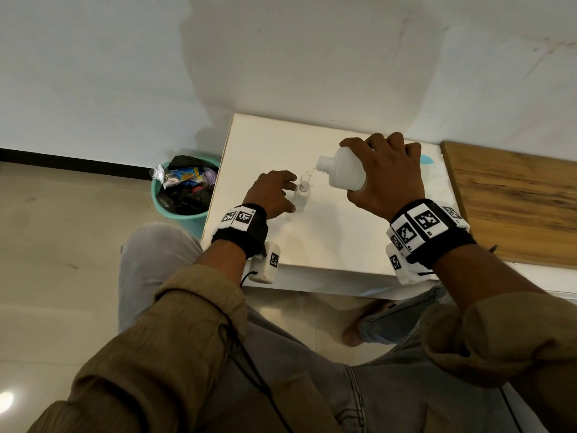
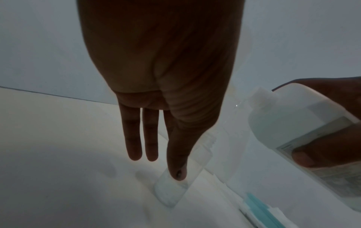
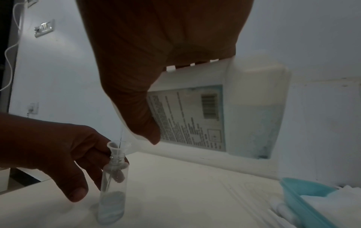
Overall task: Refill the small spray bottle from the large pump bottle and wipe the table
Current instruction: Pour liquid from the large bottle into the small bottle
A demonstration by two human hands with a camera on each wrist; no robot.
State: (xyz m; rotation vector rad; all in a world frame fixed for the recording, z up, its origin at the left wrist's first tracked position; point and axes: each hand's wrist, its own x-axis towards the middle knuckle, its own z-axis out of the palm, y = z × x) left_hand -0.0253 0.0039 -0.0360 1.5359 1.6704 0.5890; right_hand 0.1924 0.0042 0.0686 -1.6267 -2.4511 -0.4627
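Large pump bottle (image 1: 343,171) tipped up above the desk (image 1: 327,245), pump off, clasped in the right grip (image 1: 385,179), thin stream dropping from its neck. Just below that neck, small spray bottle (image 1: 302,195) upright on the desk, funnel (image 3: 118,147) in its mouth, steadied between left grip (image 1: 273,193) fingers.

My white large pump bottle (image 1: 343,171) carries a pale blue-edged label (image 3: 192,117) with dark print and a barcode. The small spray bottle (image 3: 113,189) is clear, on the white table (image 1: 327,245). A teal bin (image 1: 184,195) holds black and colourful litter.
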